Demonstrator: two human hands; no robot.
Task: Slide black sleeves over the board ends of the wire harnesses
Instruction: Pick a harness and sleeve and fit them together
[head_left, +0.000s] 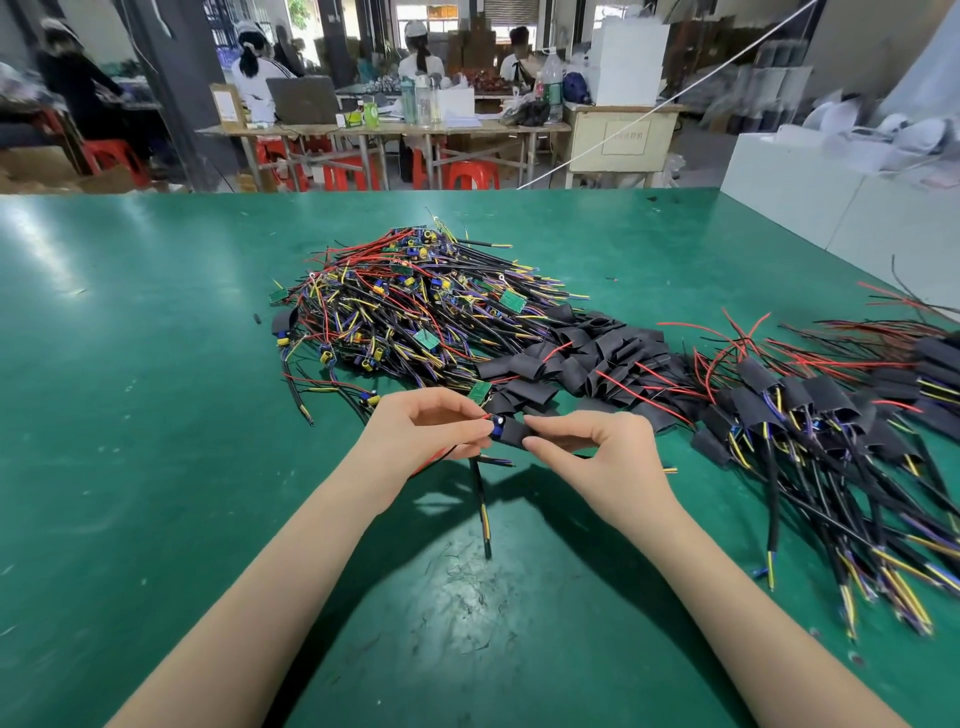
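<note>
My left hand (426, 426) pinches the board end of a wire harness (480, 493), whose black cable hangs down toward me over the green table. My right hand (587, 447) pinches a black sleeve (511, 432) that sits partly over that board end; a blue part (497, 422) still shows at the sleeve's left mouth. Behind the hands lies a big tangled pile of bare harnesses (405, 306) with small green boards. Loose black sleeves (587, 353) are heaped just right of that pile.
A pile of sleeved harnesses (831, 431) spreads over the right side of the green table (130, 364). White boxes (810, 208) stand at the far right edge. Beyond the table, people sit at workbenches with red stools.
</note>
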